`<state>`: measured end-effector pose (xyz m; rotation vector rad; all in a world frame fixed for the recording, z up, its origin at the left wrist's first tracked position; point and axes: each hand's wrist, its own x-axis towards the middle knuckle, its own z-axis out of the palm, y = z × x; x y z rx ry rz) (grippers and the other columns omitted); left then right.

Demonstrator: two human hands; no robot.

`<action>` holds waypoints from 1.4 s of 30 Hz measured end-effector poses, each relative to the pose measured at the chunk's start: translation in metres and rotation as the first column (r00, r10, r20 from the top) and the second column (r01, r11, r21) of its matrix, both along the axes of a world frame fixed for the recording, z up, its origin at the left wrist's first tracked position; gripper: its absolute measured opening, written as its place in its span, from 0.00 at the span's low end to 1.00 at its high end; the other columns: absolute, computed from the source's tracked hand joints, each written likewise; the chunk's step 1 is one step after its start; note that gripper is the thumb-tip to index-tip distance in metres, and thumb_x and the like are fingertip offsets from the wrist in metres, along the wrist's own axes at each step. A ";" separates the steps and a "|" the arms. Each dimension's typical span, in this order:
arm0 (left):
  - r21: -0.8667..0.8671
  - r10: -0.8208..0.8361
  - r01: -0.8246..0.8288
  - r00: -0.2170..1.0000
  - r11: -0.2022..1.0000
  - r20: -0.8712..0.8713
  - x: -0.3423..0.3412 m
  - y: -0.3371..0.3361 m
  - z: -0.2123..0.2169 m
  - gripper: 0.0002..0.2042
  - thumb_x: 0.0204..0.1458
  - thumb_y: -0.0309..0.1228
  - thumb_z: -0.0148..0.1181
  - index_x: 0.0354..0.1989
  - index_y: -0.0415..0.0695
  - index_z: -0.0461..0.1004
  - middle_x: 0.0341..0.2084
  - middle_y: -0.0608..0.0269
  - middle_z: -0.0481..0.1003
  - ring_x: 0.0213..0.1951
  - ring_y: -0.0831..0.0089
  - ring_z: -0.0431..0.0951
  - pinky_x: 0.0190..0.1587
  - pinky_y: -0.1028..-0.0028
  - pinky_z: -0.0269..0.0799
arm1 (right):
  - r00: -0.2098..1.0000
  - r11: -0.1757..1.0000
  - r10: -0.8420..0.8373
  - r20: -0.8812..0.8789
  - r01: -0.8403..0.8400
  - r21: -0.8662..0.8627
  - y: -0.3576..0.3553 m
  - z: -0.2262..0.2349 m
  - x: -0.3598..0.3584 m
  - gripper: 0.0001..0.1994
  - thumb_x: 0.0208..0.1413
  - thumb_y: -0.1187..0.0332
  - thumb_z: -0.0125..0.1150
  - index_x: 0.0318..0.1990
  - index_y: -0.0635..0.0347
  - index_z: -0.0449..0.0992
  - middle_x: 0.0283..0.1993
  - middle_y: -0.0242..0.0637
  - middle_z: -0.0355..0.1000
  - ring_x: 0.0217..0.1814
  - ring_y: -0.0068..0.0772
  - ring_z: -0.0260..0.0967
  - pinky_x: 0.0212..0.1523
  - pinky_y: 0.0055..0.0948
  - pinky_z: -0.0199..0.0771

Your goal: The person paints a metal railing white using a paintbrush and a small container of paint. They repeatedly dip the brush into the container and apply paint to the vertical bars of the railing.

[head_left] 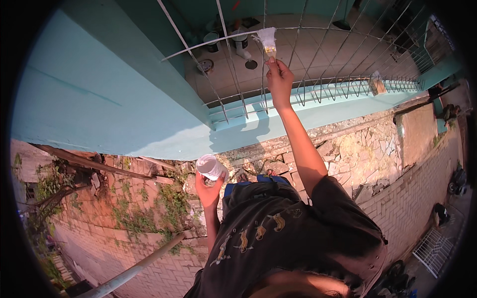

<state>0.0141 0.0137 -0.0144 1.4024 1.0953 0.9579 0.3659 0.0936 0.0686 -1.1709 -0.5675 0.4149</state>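
My right hand (280, 82) is stretched up to the metal grille (298, 42), its fingers closed around the handle of a paintbrush (268, 40). The wide, pale bristles lie at a horizontal bar where it meets an upright one. Parts of the bars near the brush look whitish, while those further right are darker. Lower down, in front of my body, my left hand (208, 190) grips a small white tub (211, 167) by its side. The tub's mouth faces up and its inner wall shows white; how much it contains I cannot tell.
A turquoise wall (114, 99) rises at left, with a ledge (318, 111) below the grille. Behind the bars, buckets (211, 42) stand on a tiled floor. Broken paving (338, 164) lies around my feet. A pole (134, 268) slants at lower left; a white metal rack (433, 252) lies at right.
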 end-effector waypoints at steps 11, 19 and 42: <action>0.070 0.040 -0.041 0.999 0.997 0.014 0.002 -0.003 0.003 0.26 0.47 0.26 0.75 0.55 0.40 0.73 0.45 0.62 0.80 0.47 0.73 0.79 0.53 0.70 0.72 | 0.999 0.998 0.017 -0.047 -0.020 -0.053 0.003 -0.013 0.014 0.16 0.70 0.56 0.59 0.40 0.61 0.80 0.17 0.19 0.55 0.15 0.09 0.46 0.16 0.20 0.41; 0.066 0.030 -0.031 1.000 0.997 0.005 0.004 0.001 -0.003 0.25 0.46 0.28 0.76 0.53 0.40 0.75 0.42 0.63 0.81 0.44 0.76 0.79 0.49 0.73 0.73 | 0.998 0.999 0.034 -0.051 -0.034 0.013 -0.001 0.008 0.007 0.15 0.71 0.56 0.57 0.40 0.60 0.78 0.17 0.19 0.53 0.15 0.09 0.44 0.15 0.20 0.39; 0.100 0.101 -0.105 0.994 0.989 0.042 -0.005 0.005 0.008 0.26 0.42 0.28 0.78 0.52 0.37 0.75 0.38 0.60 0.81 0.39 0.72 0.79 0.44 0.70 0.73 | 0.935 0.906 0.098 0.341 -0.225 0.358 0.006 0.236 -0.027 0.14 0.72 0.63 0.55 0.55 0.63 0.70 0.29 0.31 0.68 0.21 0.12 0.51 0.23 0.18 0.52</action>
